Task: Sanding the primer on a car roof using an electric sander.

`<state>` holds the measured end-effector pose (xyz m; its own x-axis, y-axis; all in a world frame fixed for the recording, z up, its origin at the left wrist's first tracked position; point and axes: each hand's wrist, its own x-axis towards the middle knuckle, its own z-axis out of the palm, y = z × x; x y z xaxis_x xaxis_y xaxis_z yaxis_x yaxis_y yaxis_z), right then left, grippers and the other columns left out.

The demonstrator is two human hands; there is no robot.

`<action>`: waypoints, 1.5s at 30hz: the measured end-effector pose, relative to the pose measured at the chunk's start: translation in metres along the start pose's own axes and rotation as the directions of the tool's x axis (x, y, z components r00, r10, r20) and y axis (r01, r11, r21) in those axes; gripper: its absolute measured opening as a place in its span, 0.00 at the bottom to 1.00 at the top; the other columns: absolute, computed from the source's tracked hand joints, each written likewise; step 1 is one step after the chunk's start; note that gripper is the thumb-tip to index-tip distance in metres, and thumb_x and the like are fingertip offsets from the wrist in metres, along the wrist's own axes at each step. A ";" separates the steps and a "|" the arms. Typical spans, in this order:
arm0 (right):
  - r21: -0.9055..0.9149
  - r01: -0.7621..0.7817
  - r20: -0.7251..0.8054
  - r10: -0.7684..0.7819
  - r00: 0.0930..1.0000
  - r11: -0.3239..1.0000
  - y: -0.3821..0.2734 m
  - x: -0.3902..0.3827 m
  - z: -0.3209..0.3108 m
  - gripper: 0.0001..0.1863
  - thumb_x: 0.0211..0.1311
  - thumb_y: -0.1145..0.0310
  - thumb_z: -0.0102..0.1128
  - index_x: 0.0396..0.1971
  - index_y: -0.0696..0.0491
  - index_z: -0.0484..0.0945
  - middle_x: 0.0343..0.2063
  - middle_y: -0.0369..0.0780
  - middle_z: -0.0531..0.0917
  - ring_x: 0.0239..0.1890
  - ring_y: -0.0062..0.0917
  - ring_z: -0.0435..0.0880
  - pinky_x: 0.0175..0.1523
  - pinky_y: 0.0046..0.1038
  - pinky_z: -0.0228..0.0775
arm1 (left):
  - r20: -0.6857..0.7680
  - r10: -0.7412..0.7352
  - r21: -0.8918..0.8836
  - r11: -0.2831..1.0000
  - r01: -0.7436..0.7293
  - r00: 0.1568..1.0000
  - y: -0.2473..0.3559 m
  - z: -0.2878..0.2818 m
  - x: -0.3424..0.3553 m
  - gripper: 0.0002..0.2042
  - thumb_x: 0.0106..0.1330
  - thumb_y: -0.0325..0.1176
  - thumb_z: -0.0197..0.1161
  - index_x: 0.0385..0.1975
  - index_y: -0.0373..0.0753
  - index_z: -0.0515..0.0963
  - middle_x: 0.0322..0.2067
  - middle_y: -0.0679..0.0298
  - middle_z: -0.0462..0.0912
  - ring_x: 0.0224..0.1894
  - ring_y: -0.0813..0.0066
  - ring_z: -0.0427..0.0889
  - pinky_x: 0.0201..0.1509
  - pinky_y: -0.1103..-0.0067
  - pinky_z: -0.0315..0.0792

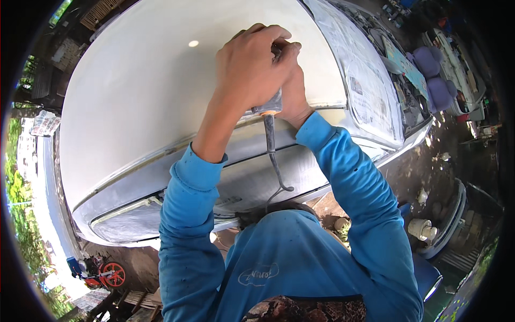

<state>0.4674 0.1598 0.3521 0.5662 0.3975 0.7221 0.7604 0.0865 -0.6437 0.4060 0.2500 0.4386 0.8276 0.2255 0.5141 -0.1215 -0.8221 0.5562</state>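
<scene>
Both hands are closed around a dark grey corded power tool (pixel 270 103) over the car's pale roof (pixel 145 80). Its rear end has an orange ring and points toward me; the working end is hidden by my hands. My left hand (pixel 247 67) wraps the tool from the left and above. Against its other side, my right hand (pixel 294 88) grips with the thumb side up, partly covered by the left hand. A grey power cord (pixel 274 161) hangs from the tool past the roof edge to my body.
Paper sheets (pixel 370 86) cover the windshield at the right. Below the roof edge is the car's side window (pixel 126 220). Purple chairs (pixel 440 91) stand beyond the car's front. A white bucket (pixel 422 229) and a loose bumper (pixel 453 220) lie at the lower right, a red-wheeled machine (pixel 111 274) at the lower left.
</scene>
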 end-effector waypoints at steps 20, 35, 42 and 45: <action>0.097 0.082 0.133 -0.095 0.987 0.992 0.007 -0.006 0.051 0.36 0.48 0.61 0.73 0.56 0.59 0.67 0.44 0.53 0.82 0.45 0.51 0.82 0.51 0.41 0.76 | -0.165 0.133 0.094 0.988 -0.119 0.977 0.045 0.086 0.023 0.12 0.55 0.44 0.65 0.24 0.41 0.84 0.28 0.57 0.85 0.33 0.58 0.86 0.33 0.65 0.79; 0.049 0.036 0.205 -0.045 0.978 0.998 -0.064 0.007 0.123 0.28 0.46 0.69 0.67 0.49 0.60 0.68 0.41 0.55 0.81 0.41 0.54 0.81 0.47 0.47 0.74 | -0.184 -0.220 -0.043 0.976 0.215 0.958 -0.067 -0.113 -0.061 0.12 0.66 0.36 0.62 0.45 0.38 0.83 0.37 0.56 0.87 0.38 0.61 0.87 0.45 0.72 0.78; 0.131 0.058 0.195 -0.083 0.977 0.990 -0.075 0.008 0.130 0.30 0.41 0.73 0.69 0.49 0.62 0.70 0.44 0.52 0.81 0.44 0.49 0.82 0.51 0.42 0.75 | -0.160 -0.306 -0.051 0.952 0.301 0.939 -0.060 -0.125 -0.065 0.13 0.68 0.35 0.61 0.47 0.35 0.82 0.35 0.55 0.86 0.40 0.71 0.84 0.47 0.76 0.76; 0.066 0.031 0.164 -0.041 0.986 0.997 -0.065 0.006 0.109 0.30 0.42 0.72 0.70 0.49 0.62 0.70 0.43 0.52 0.81 0.45 0.49 0.82 0.52 0.42 0.75 | -0.129 -0.285 -0.075 0.958 0.278 0.950 -0.052 -0.105 -0.054 0.13 0.68 0.35 0.62 0.46 0.36 0.83 0.35 0.56 0.86 0.38 0.71 0.84 0.46 0.76 0.76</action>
<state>0.3866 0.2563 0.3709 0.4744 0.5381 0.6967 0.7546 0.1590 -0.6366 0.3103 0.3359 0.4508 0.7500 0.5161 0.4137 0.0722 -0.6856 0.7244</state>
